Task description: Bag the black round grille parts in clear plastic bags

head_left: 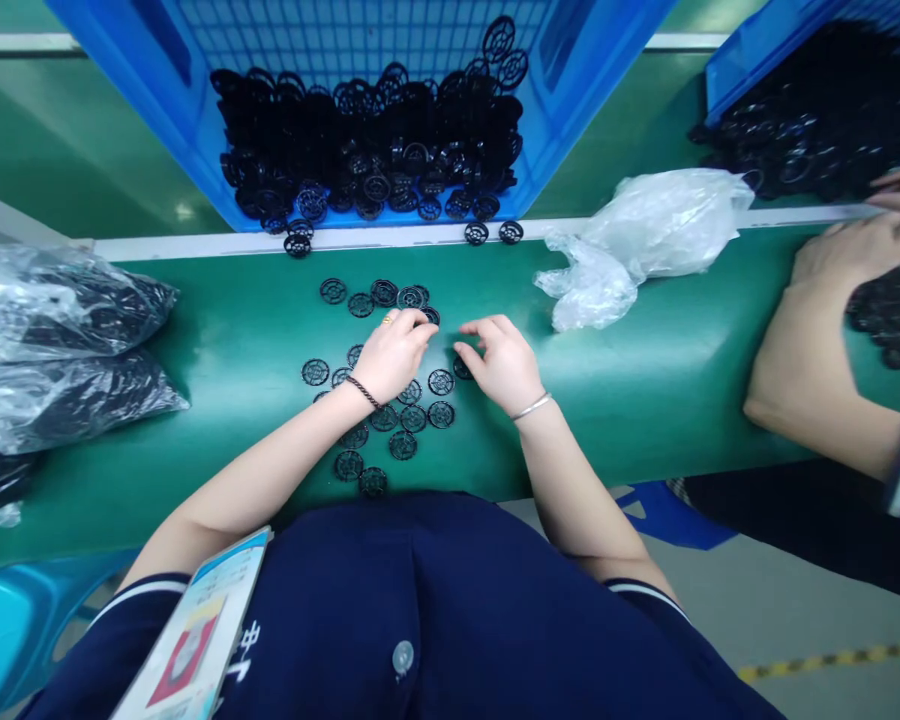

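Observation:
My left hand (396, 352) is over the green table with its fingers curled together. A small black spoked plastic wheel (431, 315) shows at its fingertips, partly covered by them. To its right, my right hand (501, 366) has thumb and fingers apart, with nothing visible between them. Another black wheel (462, 368) lies just under that thumb, partly hidden. More loose wheels (441, 382) are spread flat around and below my left hand. A small group of wheels (384, 292) lies just beyond it, some overlapping.
A blue crate (570, 130) heaped with black wheels stands behind the table's white edge strip (397, 237). Filled plastic bags (60, 340) lie at left, a crumpled clear bag (645, 235) at right. A co-worker's arm (810, 350) reaches in beside another blue crate (742, 70).

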